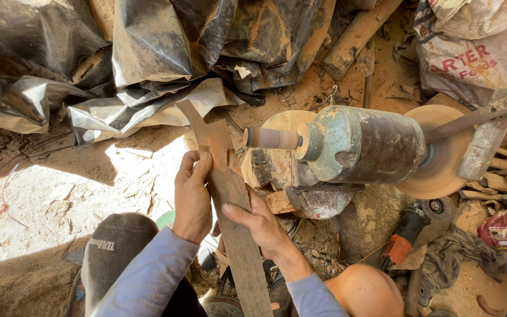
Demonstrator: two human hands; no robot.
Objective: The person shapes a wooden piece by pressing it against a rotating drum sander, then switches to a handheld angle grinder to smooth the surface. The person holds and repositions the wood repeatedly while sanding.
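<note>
A long, narrow wooden strip (221,152) runs from near my lap up toward a dusty lathe. My left hand (192,196) grips its left edge around the middle, fingers curled over the top. My right hand (262,223) holds its right edge a little lower, thumb lying across the face. The strip's far end sits left of a small spinning wooden spindle (271,138) that sticks out of the lathe's metal head (362,144). The strip's lower end passes between my arms.
Crumpled black plastic sheeting (148,53) lies at the back left. A round wooden disc (444,170) sits right of the metal head, an orange angle grinder (403,238) below it. Printed sacks (476,53) are at top right. Wood scraps and sawdust cover the ground.
</note>
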